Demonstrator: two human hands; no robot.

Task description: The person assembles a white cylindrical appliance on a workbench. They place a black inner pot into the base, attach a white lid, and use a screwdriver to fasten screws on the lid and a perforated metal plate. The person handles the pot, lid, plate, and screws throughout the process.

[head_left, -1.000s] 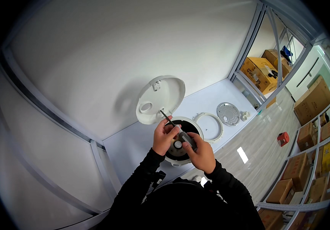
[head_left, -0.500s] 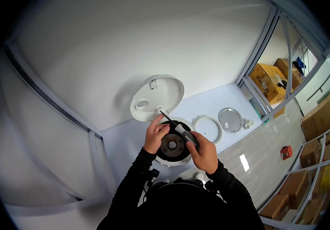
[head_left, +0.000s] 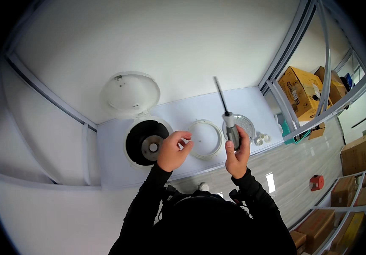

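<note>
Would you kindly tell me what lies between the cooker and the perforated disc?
In the head view, a white ring lies between cooker and disc; the left hand also shows there.

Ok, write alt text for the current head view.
A person's right hand grips a grey-handled screwdriver at a pale table. The left hand, apparently empty, hovers near an open white cooker; a white ring and perforated disc lie farther right.

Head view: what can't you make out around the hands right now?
All in the head view:
Screwdriver: tip motion-blurred; its shape can't be told.
Disc: near-left part hidden by the right hand and screwdriver.
Cooker: part of its near-right rim hidden by the left hand.
Lid: small fittings blurred.
Speck inside the ring: too small to identify.
</note>
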